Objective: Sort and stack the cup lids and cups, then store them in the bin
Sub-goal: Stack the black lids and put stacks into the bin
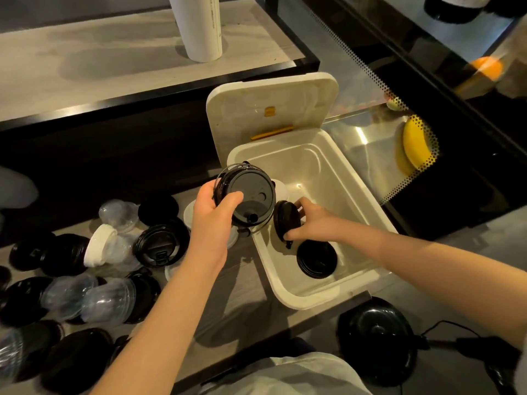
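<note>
My left hand (211, 220) grips a stack of black cup lids (248, 195) over the near left rim of the white bin (368, 212). My right hand (308, 220) is inside the bin, holding a smaller stack of black lids (286, 223) on edge. A black lid stack (316, 259) lies flat on the bin floor just below that hand. The bin's hinged cover (271, 109) stands open behind it. On the counter to the left lie several loose black lids (161, 246) and clear domed lids (109, 300), plus a white lid (98, 249).
A white roll (199, 27) stands on the raised shelf (85, 67) behind the counter. A glass display case with a banana (413, 146) sits to the right of the bin. A black round device with a cable (376, 337) is on the floor at lower right.
</note>
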